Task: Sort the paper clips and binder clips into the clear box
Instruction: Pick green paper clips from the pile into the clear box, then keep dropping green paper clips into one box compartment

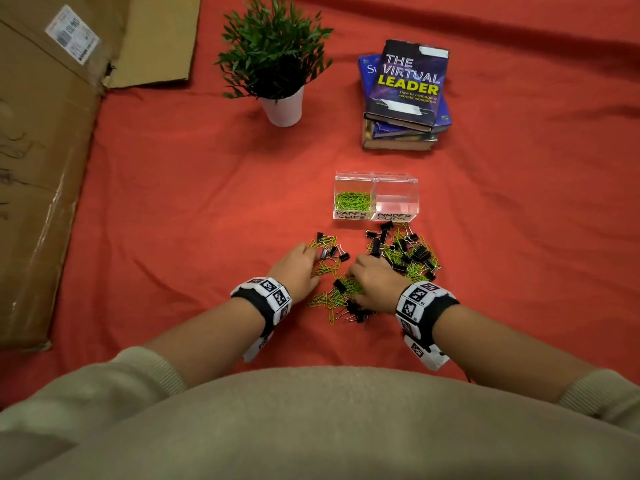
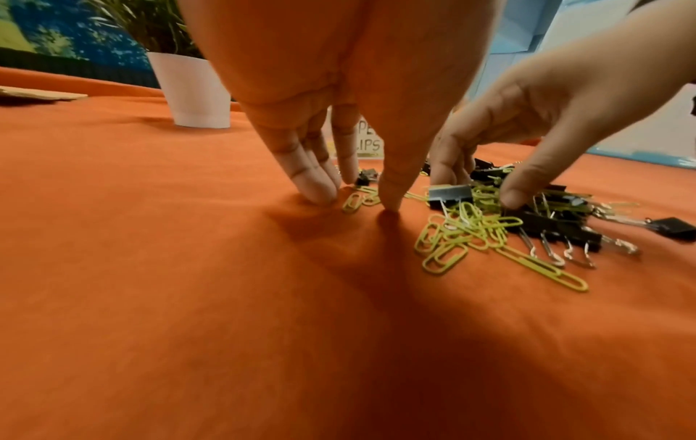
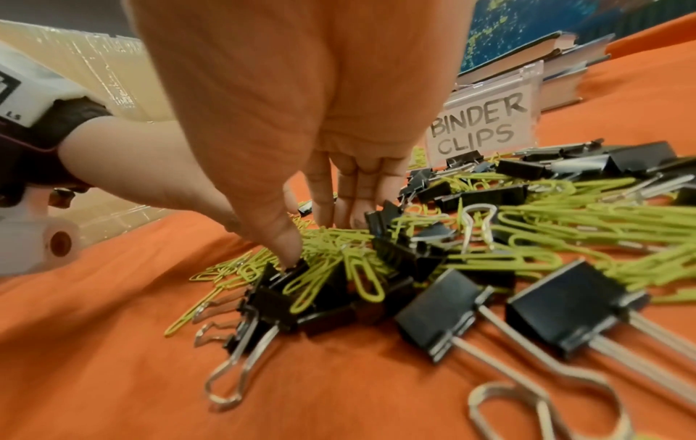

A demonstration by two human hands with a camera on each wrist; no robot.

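While my left hand [image 1: 300,268] rests its straight fingertips on the red surface [image 1: 194,209] among green paper clips [image 2: 457,238], gripping nothing, my right hand [image 1: 374,278] reaches down into the mixed pile, fingers extended, thumb on a black binder clip [image 3: 280,293]; whether it grips one I cannot tell. More binder clips [image 1: 415,252] lie scattered just before the clear box [image 1: 375,197]. Its left compartment, labelled for paper clips, holds green ones; the binder-clip compartment holds none. Beyond stand a potted plant [image 1: 277,57] and stacked books [image 1: 405,95]; cardboard [image 1: 45,140] lies left.
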